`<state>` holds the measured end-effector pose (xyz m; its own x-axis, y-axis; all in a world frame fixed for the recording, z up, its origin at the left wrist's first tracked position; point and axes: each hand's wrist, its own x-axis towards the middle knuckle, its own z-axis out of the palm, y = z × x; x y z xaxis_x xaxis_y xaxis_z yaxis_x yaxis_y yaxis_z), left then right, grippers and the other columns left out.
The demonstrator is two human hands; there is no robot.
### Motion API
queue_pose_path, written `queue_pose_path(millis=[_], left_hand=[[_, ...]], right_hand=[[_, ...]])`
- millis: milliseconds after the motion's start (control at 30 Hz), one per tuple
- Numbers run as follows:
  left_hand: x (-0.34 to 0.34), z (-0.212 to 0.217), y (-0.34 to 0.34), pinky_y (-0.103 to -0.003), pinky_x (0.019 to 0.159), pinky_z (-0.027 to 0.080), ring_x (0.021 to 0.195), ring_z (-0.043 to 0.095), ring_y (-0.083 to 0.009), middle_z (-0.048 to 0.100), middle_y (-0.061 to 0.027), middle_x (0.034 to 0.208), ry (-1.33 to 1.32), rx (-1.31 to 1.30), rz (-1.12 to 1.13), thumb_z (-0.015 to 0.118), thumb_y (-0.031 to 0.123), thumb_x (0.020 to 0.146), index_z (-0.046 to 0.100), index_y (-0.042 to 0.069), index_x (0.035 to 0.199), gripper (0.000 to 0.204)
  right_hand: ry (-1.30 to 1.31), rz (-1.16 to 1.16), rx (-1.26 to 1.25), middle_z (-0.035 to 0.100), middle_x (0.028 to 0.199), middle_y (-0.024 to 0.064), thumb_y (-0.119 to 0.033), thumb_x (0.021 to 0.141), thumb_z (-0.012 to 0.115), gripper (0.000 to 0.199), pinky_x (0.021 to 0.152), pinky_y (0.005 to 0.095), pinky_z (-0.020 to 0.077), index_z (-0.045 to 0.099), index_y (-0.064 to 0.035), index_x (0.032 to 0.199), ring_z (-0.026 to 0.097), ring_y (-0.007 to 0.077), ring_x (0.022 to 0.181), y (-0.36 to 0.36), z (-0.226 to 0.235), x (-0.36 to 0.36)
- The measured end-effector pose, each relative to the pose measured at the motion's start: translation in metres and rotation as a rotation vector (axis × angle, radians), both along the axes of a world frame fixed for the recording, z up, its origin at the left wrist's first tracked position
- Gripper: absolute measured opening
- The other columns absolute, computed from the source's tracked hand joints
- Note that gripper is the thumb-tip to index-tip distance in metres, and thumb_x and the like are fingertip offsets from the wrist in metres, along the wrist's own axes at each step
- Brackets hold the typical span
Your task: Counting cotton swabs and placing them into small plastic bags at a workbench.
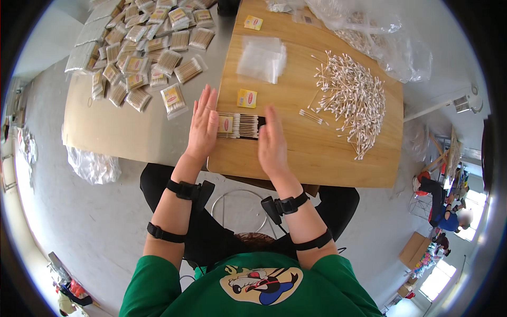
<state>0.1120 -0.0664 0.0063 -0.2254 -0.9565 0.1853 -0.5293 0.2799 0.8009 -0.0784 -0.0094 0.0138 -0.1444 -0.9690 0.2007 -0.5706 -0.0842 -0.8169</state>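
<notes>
Between my two hands a flat row of cotton swabs (246, 126) lies on a dark pad (261, 121) near the wooden table's front edge. A yellow label card (225, 124) rests on the row's left end. My left hand (202, 127) stands on edge at that end, fingers stretched out. Facing it from the other end, my right hand (272, 142) also has its fingers straight. Neither hand grips anything. Just beyond the row is another yellow card (246, 98), and a stack of clear plastic bags (262, 59) lies farther back.
Loose cotton swabs (354, 95) are heaped on the right of the wooden tabletop (301, 148). Behind them sit large clear plastic bags (364, 26). Many filled swab packs (171, 61) cover the metal tabletop (142, 127) at the left. A person (449, 216) sits far right.
</notes>
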Motion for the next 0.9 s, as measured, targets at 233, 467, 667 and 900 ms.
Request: queue_pose_path(millis=[233, 467, 667, 900], left_hand=[[-0.012, 0.014, 0.002, -0.04, 0.121, 0.013, 0.148, 0.02, -0.0267, 0.024, -0.0114, 0.16, 0.762, 0.328, 0.09, 0.017, 0.041, 0.108, 0.026, 0.0, 0.152, 0.061], [-0.024, 0.021, 0.013, -0.047, 0.118, 0.023, 0.14, 0.037, -0.0295, 0.046, -0.0129, 0.147, -0.255, -0.138, -0.085, 0.056, 0.02, 0.094, 0.051, 0.005, 0.138, 0.046], [-0.034, 0.013, 0.018, -0.051, 0.116, 0.027, 0.137, 0.043, -0.0269, 0.051, -0.0071, 0.143, -0.456, -0.205, -0.166, 0.064, 0.017, 0.089, 0.06, 0.008, 0.128, 0.04], [-0.037, 0.012, 0.018, -0.051, 0.115, 0.029, 0.135, 0.046, -0.0239, 0.054, -0.0042, 0.14, -0.483, -0.212, -0.15, 0.065, 0.018, 0.088, 0.062, 0.01, 0.126, 0.039]], right_hand=[[-0.227, -0.065, -0.056, 0.064, 0.103, 0.0172, -0.008, 0.098, 0.052, 0.019, 0.077, 0.0384, 0.0495, 0.06, -0.0009, 0.113, 0.062, 0.0321, 0.089, -0.012, 0.003, 0.004], [0.227, 0.141, -0.095, 0.061, 0.081, 0.0124, 0.001, 0.081, 0.064, 0.006, 0.067, 0.0439, 0.0481, 0.06, -0.0023, 0.084, 0.059, 0.0354, 0.079, -0.03, 0.008, -0.026], [0.34, 0.317, -0.054, 0.06, 0.08, 0.0115, -0.001, 0.08, 0.06, 0.005, 0.066, 0.043, 0.0502, 0.06, -0.0043, 0.083, 0.06, 0.0325, 0.079, -0.039, 0.01, -0.032], [0.495, 0.372, -0.036, 0.06, 0.089, 0.0092, 0.0, 0.079, 0.057, 0.008, 0.069, 0.0405, 0.0531, 0.058, -0.0046, 0.085, 0.06, 0.0293, 0.088, -0.038, 0.013, -0.035]])
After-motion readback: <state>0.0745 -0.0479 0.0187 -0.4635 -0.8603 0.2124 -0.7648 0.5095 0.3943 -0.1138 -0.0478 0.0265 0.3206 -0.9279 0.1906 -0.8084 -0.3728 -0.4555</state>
